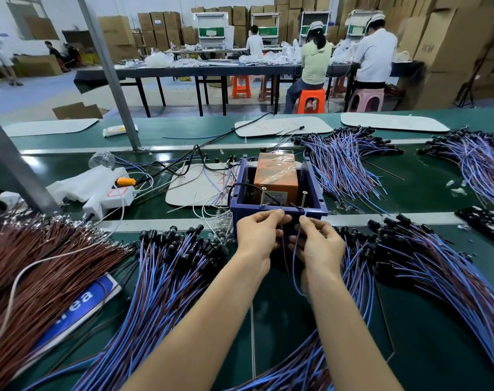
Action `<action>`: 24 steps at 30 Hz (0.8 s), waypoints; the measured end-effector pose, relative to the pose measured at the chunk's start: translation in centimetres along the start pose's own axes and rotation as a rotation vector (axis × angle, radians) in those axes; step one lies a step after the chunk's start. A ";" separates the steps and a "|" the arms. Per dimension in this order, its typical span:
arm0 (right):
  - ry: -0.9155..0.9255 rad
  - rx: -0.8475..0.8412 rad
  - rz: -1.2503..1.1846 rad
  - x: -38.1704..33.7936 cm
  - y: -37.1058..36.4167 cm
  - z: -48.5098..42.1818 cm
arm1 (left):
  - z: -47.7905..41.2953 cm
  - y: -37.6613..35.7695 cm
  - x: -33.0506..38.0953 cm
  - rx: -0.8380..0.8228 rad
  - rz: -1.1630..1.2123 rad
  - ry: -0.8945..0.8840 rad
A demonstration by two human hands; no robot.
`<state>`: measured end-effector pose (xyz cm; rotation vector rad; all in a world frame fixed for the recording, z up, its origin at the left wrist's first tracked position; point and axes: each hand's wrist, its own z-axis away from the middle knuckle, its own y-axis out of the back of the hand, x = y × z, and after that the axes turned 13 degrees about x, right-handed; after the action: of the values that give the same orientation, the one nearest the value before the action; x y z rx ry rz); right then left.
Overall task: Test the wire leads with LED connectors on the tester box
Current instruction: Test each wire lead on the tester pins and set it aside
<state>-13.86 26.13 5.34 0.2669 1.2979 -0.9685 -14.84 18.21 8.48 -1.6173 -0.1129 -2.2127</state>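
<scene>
2 bare hands meet at the near wall of 1 blue tester box (314, 193): left hand (257, 232) pinches 1 brown lead (283, 255), right hand (319, 244) pinches 1 blue lead (294, 266), below 2 upright screws (304, 200).

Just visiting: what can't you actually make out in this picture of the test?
- Head view: whether the blue lead and brown lead touch the tester box screws; the left hand and right hand cover the tips.
- Label on the orange unit: print too small, under glossy tape.
- The blue sign: wire bundles cover it; only "ea" reads.
- The black tray: cut off by the right edge.
</scene>
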 end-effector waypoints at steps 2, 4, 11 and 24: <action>0.015 0.011 0.037 -0.2 -0.1 -0.1 | -0.4 0.6 0.1 0.042 0.005 -0.011; 0.023 0.015 0.052 -0.2 -0.2 -0.1 | -0.6 1.0 0.1 0.069 0.041 0.007; 0.023 0.012 0.053 -0.3 -0.1 0.1 | -0.9 1.3 0.0 0.124 0.112 -0.002; 0.020 0.017 0.056 -0.5 0.0 0.3 | -0.9 1.5 0.2 0.136 0.176 0.005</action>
<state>-13.63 26.14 5.86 0.3250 1.2944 -0.9314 -15.15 16.51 8.08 -1.4891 -0.1126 -2.0303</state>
